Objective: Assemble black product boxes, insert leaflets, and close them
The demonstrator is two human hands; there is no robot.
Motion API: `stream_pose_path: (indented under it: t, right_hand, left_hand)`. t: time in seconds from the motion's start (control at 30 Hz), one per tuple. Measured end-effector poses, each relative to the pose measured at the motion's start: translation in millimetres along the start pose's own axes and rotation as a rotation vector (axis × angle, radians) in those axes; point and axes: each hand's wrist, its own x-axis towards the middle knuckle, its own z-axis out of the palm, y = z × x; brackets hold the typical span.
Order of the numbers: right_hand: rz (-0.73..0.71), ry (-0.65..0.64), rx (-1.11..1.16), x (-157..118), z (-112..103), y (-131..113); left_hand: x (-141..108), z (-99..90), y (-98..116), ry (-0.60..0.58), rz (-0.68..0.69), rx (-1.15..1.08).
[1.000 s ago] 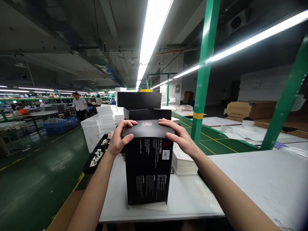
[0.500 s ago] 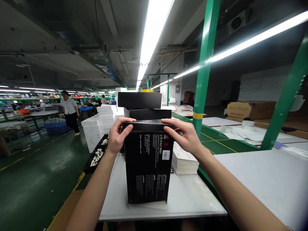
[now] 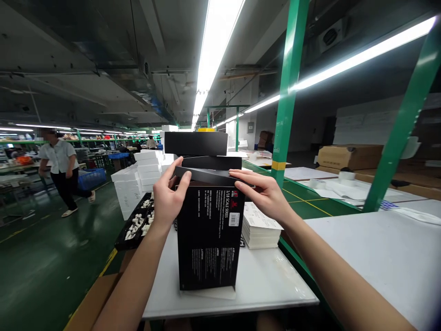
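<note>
A tall black cardboard box point(image 3: 206, 234) with white print and a barcode label stands upright on the white table point(image 3: 272, 285) in front of me. Its lid point(image 3: 208, 177) sits askew, the left end higher than the right, with a gap under the left part. My left hand point(image 3: 167, 195) pinches the lid's left end between thumb and fingers. At the right end, my right hand point(image 3: 263, 191) grips the lid, thumb on the front edge and fingers over the top. The inside of the box is hidden from view.
More black boxes point(image 3: 195, 143) are stacked behind. A pile of printed booklets point(image 3: 262, 227) lies at right, and a black tray point(image 3: 132, 232) of small white parts at left. White foam boxes point(image 3: 126, 193) stand beyond it. A green post point(image 3: 284, 101) rises at right. A person point(image 3: 64, 161) walks at far left.
The lid's left end has risen with my left hand, so the lid now tilts. My right hand stays at its end. The person at left has come nearer and further left.
</note>
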Motion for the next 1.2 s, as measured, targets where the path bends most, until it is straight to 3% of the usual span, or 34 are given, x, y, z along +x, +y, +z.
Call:
stream_pose_path:
  t: [0.27, 0.5, 0.6, 0.7, 0.83, 1.03, 1.2]
  right_hand:
    - [-0.012, 0.0, 0.015, -5, 5, 9]
    - [-0.071, 0.063, 0.026, -17, 4, 25]
    - [-0.143, 0.116, 0.043, -23, 18, 30]
    - [-0.123, 0.215, 0.101, -29, 40, 31]
    - [-0.064, 0.344, 0.224, -34, 61, 29]
    - [-0.105, 0.415, 0.248, -33, 63, 29]
    - [-0.111, 0.336, 0.21, -19, 61, 13]
  left_hand:
    - [0, 2.5, 1, -0.009, -0.01, 0.139]
    - [-12, -4.2, -18, -0.094, -0.009, -0.058]
    - [-15, -1.2, -33, -0.038, 0.033, -0.254]
    - [-17, 7.7, -42, -0.009, 0.079, -0.434]
    - [-21, 18.1, -44, -0.028, 0.173, -0.465]
    - [-21, 18.7, -41, 0.011, 0.269, -0.397]
    - [-21, 14.9, -28, 0.124, 0.283, -0.382]
